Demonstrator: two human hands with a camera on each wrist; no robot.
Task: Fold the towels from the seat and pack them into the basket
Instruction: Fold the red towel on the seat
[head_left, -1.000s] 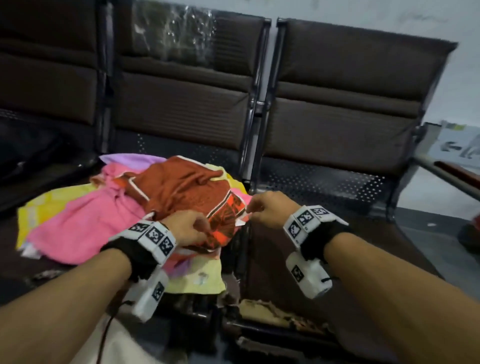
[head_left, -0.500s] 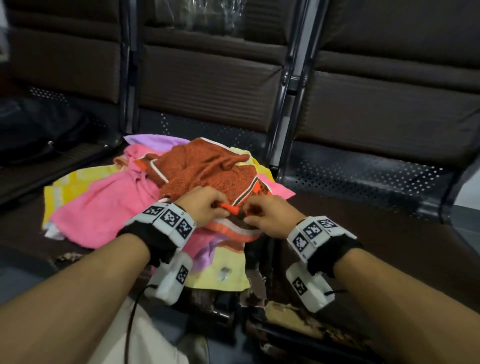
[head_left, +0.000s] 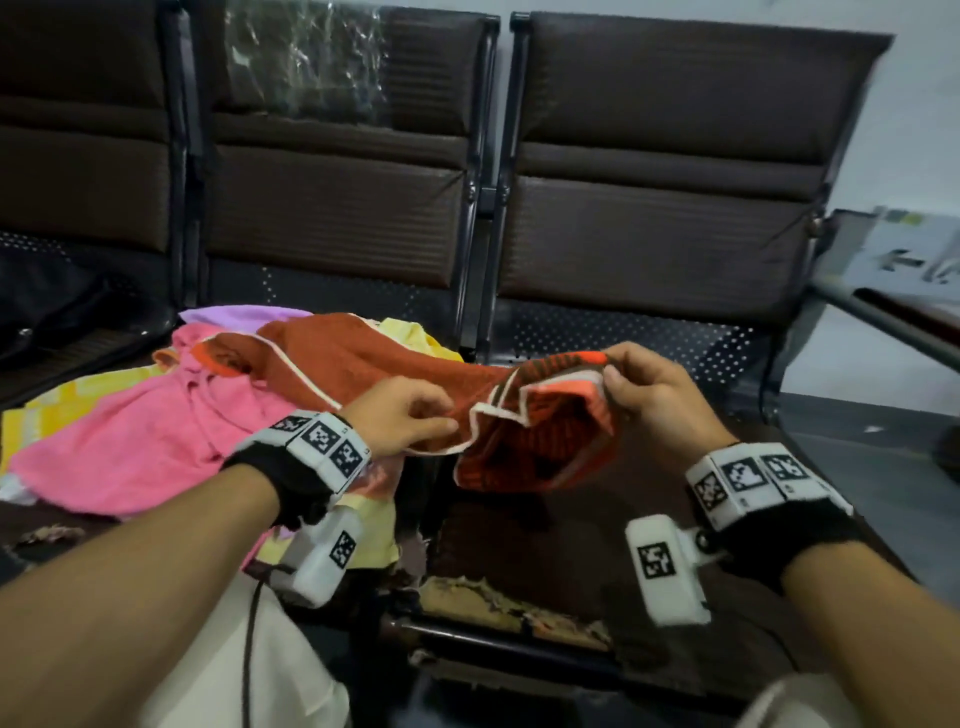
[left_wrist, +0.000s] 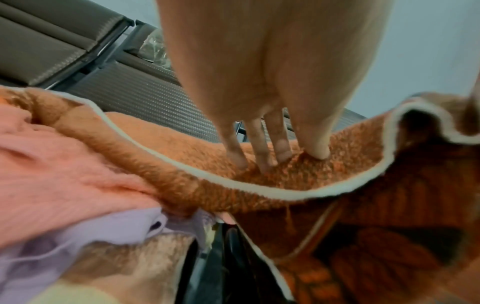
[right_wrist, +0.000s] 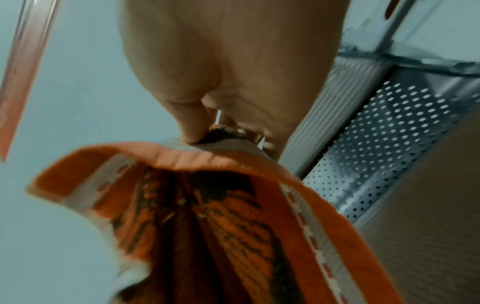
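An orange-brown patterned towel (head_left: 363, 358) with a white trim lies on top of a heap of towels on the middle seat. My left hand (head_left: 449, 415) pinches its near edge; in the left wrist view the fingertips (left_wrist: 262, 164) dig into the pile of the towel (left_wrist: 298, 181). My right hand (head_left: 610, 371) pinches a corner and holds it up over the right seat, so the towel (right_wrist: 233, 205) hangs from thumb and fingers of that hand (right_wrist: 207, 131). No basket is in view.
Under it lie a pink towel (head_left: 130, 441), a yellow one (head_left: 67, 400) and a purple one (head_left: 234, 314). A black bag (head_left: 52, 312) sits on the left seat. The right seat (head_left: 649, 540) has a torn front edge (head_left: 493, 597). A metal rail (head_left: 893, 327) runs at the right.
Both hands met at the towel's near edge. Now the right hand has drawn a corner up and to the right, stretching the towel toward the right seat; the left hand keeps its hold.
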